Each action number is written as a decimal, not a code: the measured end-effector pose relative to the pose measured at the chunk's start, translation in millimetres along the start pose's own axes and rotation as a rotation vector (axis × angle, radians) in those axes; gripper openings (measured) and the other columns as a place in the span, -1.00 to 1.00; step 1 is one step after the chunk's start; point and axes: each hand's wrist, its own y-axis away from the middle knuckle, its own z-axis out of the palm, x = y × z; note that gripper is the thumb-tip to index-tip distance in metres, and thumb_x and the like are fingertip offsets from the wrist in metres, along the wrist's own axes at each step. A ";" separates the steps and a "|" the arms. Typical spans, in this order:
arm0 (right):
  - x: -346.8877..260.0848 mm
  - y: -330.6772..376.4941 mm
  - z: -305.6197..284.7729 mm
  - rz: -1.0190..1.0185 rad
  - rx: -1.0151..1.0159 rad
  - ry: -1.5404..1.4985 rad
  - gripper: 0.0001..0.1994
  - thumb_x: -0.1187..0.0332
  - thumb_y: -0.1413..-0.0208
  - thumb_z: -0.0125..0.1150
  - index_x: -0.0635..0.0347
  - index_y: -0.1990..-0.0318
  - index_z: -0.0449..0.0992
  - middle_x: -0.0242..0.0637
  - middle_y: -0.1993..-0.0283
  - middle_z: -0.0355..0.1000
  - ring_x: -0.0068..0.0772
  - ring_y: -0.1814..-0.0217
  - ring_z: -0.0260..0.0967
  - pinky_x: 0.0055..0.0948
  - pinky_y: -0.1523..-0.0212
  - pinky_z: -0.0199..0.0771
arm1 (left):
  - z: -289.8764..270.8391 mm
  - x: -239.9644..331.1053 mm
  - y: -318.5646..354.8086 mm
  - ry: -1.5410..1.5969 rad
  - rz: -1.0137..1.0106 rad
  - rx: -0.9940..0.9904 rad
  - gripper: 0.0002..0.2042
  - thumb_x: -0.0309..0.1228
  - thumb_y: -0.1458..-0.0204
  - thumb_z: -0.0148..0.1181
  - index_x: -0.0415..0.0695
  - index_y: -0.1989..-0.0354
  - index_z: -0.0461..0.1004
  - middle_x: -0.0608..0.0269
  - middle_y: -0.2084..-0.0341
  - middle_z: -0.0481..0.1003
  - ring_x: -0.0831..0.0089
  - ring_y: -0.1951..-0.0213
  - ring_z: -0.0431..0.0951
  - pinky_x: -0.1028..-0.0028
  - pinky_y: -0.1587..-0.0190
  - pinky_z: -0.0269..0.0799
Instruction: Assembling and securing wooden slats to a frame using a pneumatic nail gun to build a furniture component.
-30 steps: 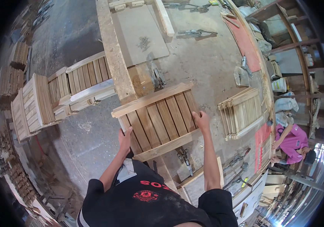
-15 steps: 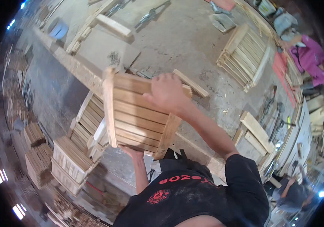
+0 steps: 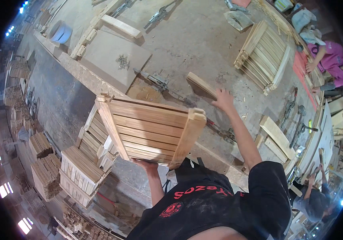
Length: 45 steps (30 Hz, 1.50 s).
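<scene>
"While the left grip (image 3: pixel 146 163) pinches the lower edge of the slatted wooden panel (image 3: pixel 149 128), how is the panel placed?"

"Tilted, with its slats running between two thick rails. It rises just above the left grip, and it is below and to the left of the right grip (image 3: pixel 224 100). Some left fingers are hidden under its edge. I cannot tell whether the panel also rests on anything beneath."

"And the right grip?"

"Spread, fingers apart, well away from the panel's slats. A loose wooden bar (image 3: pixel 202 85) lies just to its left, its near end by the fingertips; whether they touch, I cannot tell."

"What else is around that one?"

"Above and to its right, a stack of slatted frames (image 3: pixel 266 56) on the surface (image 3: pixel 187 42). Farther left, a metal tool (image 3: pixel 154 81), and beyond it a small heap of metal pieces (image 3: pixel 122 62). Below and to its right, pale wooden boards (image 3: pixel 276 137)."

"Near the left one?"

"Off to its left, a pile of slatted panels (image 3: pixel 84 170). A co-worker in pink (image 3: pixel 330 60) is far to the right of both."
</scene>
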 end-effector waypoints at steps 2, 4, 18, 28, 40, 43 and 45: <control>7.2 -6.9 21.9 -0.003 0.149 0.001 -0.30 0.13 0.11 0.38 0.25 -0.19 0.29 0.02 -0.14 0.32 0.05 -0.20 0.30 -0.06 -0.12 0.41 | -2.0 -0.7 -7.3 0.044 -0.128 0.072 -0.09 0.44 0.05 -0.24 0.08 -0.39 0.09 0.23 -0.34 0.15 0.03 -0.30 0.18 -0.05 -0.21 0.25; 8.0 -16.3 24.8 -0.049 0.171 -0.047 -0.35 0.16 0.11 0.38 0.26 -0.13 0.32 0.02 -0.12 0.32 0.05 -0.18 0.31 -0.08 -0.09 0.43 | 1.6 -4.6 -3.5 0.006 -0.095 0.085 -0.08 0.46 0.09 -0.25 0.09 -0.38 0.12 0.23 -0.33 0.16 0.04 -0.28 0.20 -0.08 -0.18 0.27; -137.0 -97.7 14.4 -0.216 0.257 -0.274 -0.47 0.21 0.08 0.35 0.31 0.00 0.37 0.00 -0.05 0.32 0.05 -0.14 0.31 -0.08 -0.03 0.45 | -20.3 -10.2 -3.5 0.103 -0.149 0.067 -0.12 0.43 0.03 -0.24 0.08 -0.38 0.11 0.24 -0.34 0.16 0.07 -0.30 0.18 0.00 -0.24 0.21; -148.1 -96.7 -55.4 -0.179 0.092 -0.569 -0.31 -0.01 -0.04 0.27 0.23 -0.23 0.26 -0.07 -0.18 0.31 -0.15 -0.17 0.30 -0.19 -0.09 0.41 | -10.7 -1.7 -9.6 0.063 -0.173 0.099 -0.15 0.42 0.00 -0.29 0.16 -0.41 0.07 0.27 -0.38 0.07 0.06 -0.32 0.15 -0.02 -0.26 0.15; -150.9 -40.8 -135.9 -0.462 -0.565 -0.775 -0.51 0.14 -0.03 0.24 0.30 -0.03 0.41 -0.18 0.06 0.45 -0.34 -0.03 0.35 -0.33 -0.01 0.34 | 48.8 50.3 -54.0 0.094 0.010 0.106 -0.23 0.30 -0.15 -0.31 0.09 -0.43 -0.01 0.17 -0.39 0.05 0.07 -0.34 0.13 0.02 -0.31 0.15; -140.8 -77.9 -111.3 -0.303 -0.531 -0.857 -0.54 0.20 -0.06 0.21 0.36 -0.03 0.45 -0.20 0.06 0.46 -0.38 -0.01 0.34 -0.37 -0.03 0.34 | 61.3 65.7 -100.8 -0.016 -0.001 0.137 -0.20 0.24 -0.16 -0.15 -0.09 -0.42 0.00 0.09 -0.37 0.09 0.10 -0.33 0.16 0.12 -0.30 0.16; -151.8 -88.9 -107.4 -0.174 -0.365 -0.765 -0.59 0.21 0.02 0.20 0.35 0.09 0.52 -0.18 0.20 0.52 -0.33 0.12 0.42 -0.33 0.07 0.40 | 67.0 68.9 -128.7 -0.387 0.073 0.344 -0.13 0.23 -0.13 -0.04 -0.36 -0.34 0.10 -0.03 -0.30 0.19 0.13 -0.29 0.21 0.22 -0.27 0.20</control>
